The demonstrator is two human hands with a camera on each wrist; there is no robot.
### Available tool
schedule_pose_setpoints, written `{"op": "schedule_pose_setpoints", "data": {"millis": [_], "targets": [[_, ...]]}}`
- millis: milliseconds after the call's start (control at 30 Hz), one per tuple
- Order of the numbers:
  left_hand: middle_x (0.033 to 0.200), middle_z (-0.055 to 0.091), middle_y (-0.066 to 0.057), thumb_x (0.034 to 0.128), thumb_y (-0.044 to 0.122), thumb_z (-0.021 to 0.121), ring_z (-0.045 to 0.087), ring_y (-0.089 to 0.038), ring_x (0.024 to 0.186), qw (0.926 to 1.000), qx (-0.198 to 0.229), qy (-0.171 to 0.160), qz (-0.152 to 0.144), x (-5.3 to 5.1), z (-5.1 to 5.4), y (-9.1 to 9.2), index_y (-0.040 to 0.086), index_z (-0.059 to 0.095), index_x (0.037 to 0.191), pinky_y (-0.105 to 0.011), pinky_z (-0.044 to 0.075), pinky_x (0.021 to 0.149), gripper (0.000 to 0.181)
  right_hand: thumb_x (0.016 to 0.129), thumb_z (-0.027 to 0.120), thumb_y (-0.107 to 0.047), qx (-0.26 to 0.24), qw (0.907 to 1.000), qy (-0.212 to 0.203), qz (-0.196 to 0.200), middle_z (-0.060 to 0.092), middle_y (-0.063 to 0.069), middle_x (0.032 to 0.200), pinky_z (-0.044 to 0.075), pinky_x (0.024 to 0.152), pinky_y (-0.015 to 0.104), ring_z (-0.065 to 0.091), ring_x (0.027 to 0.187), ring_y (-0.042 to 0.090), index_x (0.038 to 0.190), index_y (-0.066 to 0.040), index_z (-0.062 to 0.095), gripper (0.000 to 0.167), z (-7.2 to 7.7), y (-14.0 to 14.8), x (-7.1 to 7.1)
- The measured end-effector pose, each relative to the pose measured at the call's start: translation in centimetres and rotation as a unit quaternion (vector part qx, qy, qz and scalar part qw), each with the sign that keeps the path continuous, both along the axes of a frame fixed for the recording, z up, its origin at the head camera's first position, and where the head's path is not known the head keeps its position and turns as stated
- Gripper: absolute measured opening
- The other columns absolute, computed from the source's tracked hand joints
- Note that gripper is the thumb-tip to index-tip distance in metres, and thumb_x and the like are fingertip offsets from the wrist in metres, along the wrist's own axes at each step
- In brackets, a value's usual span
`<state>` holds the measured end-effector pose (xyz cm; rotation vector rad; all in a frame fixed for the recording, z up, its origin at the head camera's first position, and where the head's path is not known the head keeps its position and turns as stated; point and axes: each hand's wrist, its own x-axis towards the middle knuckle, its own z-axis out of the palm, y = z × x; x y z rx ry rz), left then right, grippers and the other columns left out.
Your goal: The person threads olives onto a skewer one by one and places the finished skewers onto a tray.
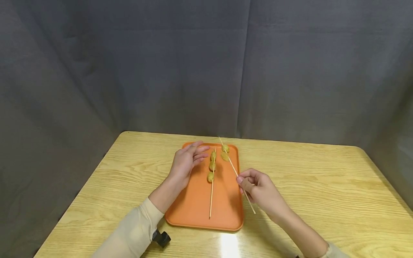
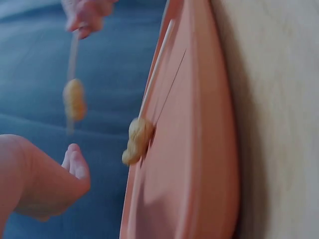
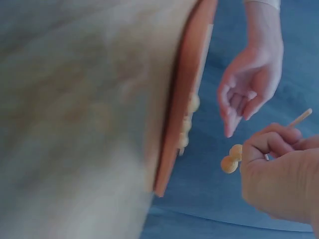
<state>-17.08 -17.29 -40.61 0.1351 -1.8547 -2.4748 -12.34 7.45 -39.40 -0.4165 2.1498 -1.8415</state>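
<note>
My right hand (image 1: pixel 259 190) pinches a thin wooden skewer (image 1: pixel 233 165) between thumb and fingers, partway along its length. Two yellow-brown balls (image 1: pixel 225 148) sit near the far end of this slanted skewer, held above the tray's right side. A second skewer (image 1: pixel 211 200) lies lengthwise on the orange tray (image 1: pixel 193 215), with three similar balls (image 1: pixel 212 166) near its far end. Just left of those balls, my left hand (image 1: pixel 185 161) hovers with fingers extended and holds nothing. In the right wrist view, the right hand (image 3: pixel 281 172) partly hides its skewer.
The tray rests on a wood-grain table (image 1: pixel 306 186) whose far edge meets a dark grey curtain (image 1: pixel 180 71). A black device (image 1: pixel 161 239) is at the left sleeve, close to the tray's near left corner.
</note>
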Motion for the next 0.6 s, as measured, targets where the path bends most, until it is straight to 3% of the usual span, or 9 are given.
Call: {"op": "schedule_pose_setpoints", "data": {"millis": [167,300,467,600], "targets": [[0.121,0.071,-0.011,0.1095,0.011,0.042,0.068,-0.025,0.105,0.9989,-0.042,-0.015,0.014,-0.7,-0.7,-0.5,0.005,0.058,0.14,-0.049,0.046,0.105,0.035,0.102,0.061,-0.008,0.022,0.9995,-0.018,-0.012,0.059,0.014,0.076,0.031,0.045,0.022,0.038,0.051,0.013,0.107,0.009,0.057,0.017,-1.6,0.6,-0.2],[0.118,0.072,-0.013,0.1081,0.01,0.045,0.067,-0.031,0.105,0.995,-0.099,-0.005,0.018,-0.9,-1.1,-0.6,0.006,0.061,0.137,-0.052,0.047,0.102,0.034,0.103,0.057,-0.004,0.04,0.9986,-0.032,0.01,0.06,0.017,0.076,0.035,0.046,0.023,0.041,0.051,0.014,0.107,0.011,0.056,0.016,-2.4,0.5,-0.7],[0.115,0.072,-0.011,0.107,0.012,0.051,0.064,-0.036,0.107,0.9856,-0.166,0.029,0.005,-1.1,-1.0,-0.2,0.009,0.064,0.133,-0.052,0.048,0.097,0.03,0.104,0.057,-0.007,0.071,0.9966,-0.027,0.029,0.061,0.016,0.074,0.04,0.045,0.024,0.047,0.05,0.016,0.105,0.011,0.057,0.017,-2.8,0.3,-1.8],[0.112,0.073,-0.01,0.1062,0.014,0.055,0.066,-0.03,0.103,0.9738,-0.22,0.059,0.003,-1.4,-0.6,0.4,0.011,0.066,0.132,-0.039,0.049,0.08,0.028,0.104,0.057,-0.006,0.087,0.9957,-0.025,0.02,0.06,0.015,0.073,0.041,0.045,0.025,0.05,0.05,0.016,0.102,0.009,0.057,0.016,-2.9,0.1,-2.5]]}}
